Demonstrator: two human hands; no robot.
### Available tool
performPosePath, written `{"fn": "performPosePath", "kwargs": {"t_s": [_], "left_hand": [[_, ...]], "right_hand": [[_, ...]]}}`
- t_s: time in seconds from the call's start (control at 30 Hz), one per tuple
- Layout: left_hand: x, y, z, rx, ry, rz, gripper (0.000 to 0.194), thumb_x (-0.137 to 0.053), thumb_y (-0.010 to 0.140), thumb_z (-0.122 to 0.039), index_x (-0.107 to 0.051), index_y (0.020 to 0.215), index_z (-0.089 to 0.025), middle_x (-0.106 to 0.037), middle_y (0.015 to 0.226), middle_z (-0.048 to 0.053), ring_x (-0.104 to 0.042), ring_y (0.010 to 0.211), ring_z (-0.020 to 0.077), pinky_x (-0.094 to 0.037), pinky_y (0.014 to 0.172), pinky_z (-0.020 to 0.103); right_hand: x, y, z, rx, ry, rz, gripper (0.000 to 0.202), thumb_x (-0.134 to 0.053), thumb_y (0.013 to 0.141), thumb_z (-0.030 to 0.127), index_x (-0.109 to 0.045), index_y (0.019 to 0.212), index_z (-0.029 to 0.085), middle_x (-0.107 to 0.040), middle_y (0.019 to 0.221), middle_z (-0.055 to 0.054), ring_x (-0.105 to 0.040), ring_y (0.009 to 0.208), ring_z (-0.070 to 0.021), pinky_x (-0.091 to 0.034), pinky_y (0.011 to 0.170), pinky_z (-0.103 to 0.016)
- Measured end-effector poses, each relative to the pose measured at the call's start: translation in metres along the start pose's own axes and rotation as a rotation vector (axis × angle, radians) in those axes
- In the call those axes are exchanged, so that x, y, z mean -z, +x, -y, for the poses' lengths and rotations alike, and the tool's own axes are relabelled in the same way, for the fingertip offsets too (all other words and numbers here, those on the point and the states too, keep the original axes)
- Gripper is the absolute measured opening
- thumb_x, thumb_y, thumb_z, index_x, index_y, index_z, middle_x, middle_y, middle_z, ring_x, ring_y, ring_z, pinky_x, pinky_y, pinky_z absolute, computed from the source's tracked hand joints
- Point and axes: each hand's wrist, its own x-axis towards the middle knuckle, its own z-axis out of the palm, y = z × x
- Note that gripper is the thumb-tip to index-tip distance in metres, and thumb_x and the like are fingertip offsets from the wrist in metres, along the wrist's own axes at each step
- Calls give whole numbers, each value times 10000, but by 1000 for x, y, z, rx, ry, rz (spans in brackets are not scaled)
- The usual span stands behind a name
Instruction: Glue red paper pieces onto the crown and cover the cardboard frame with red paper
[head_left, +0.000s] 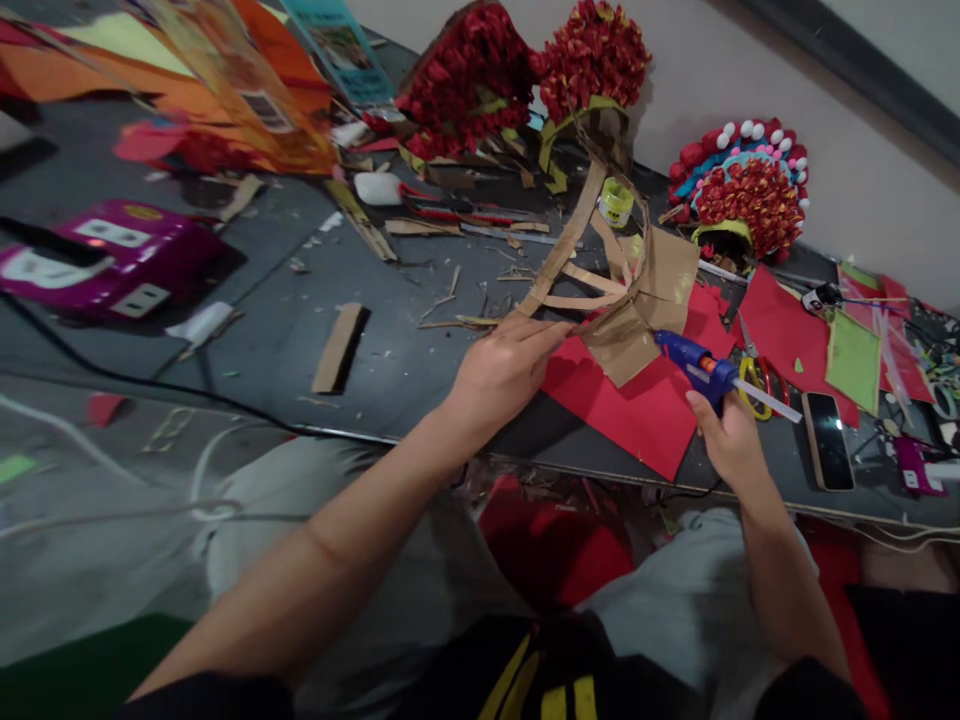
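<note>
My right hand [729,436] is wrapped round the handle of a blue hot glue gun [694,362]. A white glue stick [769,400] juts from its back end, and the nozzle points left at a piece of brown cardboard [621,343]. My left hand [504,370] grips the lower end of a curved frame made of cardboard strips [566,240], fingers held together and pointing right. Thin strips cross the frame inside. Under the cardboard lies a red sheet [637,420]. Whether the nozzle touches the cardboard, I cannot tell.
Left on the dark table [277,330] stand a purple power socket box [112,255] and a loose cardboard strip [340,348]. Red flowered headpieces [472,85] line the wall. Yellow-handled scissors [756,385] and a phone [827,440] lie right. Cords hang at the front left.
</note>
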Motion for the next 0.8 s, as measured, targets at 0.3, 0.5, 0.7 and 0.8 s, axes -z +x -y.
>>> {"fn": "performPosePath", "kwargs": {"t_s": [0.3, 0.5, 0.7, 0.8], "left_hand": [[-2, 0, 5, 48, -10, -24, 362, -365, 884, -86, -686, 1018, -184, -732, 970, 83, -684, 937, 187, -554, 858, 325], [0, 0, 5, 62, 8, -32, 375, -370, 866, -78, -689, 1030, -186, -733, 985, 81, -686, 935, 192, -558, 847, 320], [-1, 1, 7, 84, 17, -26, 374, -368, 866, -99, -687, 1032, -198, -730, 1011, 68, -682, 941, 187, -555, 862, 324], [-1, 1, 6, 70, 11, -27, 376, -359, 872, -103, -689, 1024, -200, -733, 995, 66, -684, 932, 185, -556, 864, 327]], "right_hand": [[1, -7, -2, 13, -46, 65, 492, -449, 861, 609, -615, 1086, 205, -704, 945, -89, -644, 964, -284, -506, 849, -417], [3, -9, 0, 12, -53, 77, 470, -447, 866, 592, -630, 1058, 203, -699, 969, -91, -641, 969, -275, -510, 850, -407], [6, -10, -2, 27, -12, 73, 399, -473, 866, 541, -678, 916, 202, -691, 817, -56, -649, 827, -234, -520, 791, -371], [5, -7, -5, 0, -11, -8, 425, -464, 863, 564, -664, 954, 200, -688, 805, -66, -653, 846, -246, -518, 815, -392]]}}
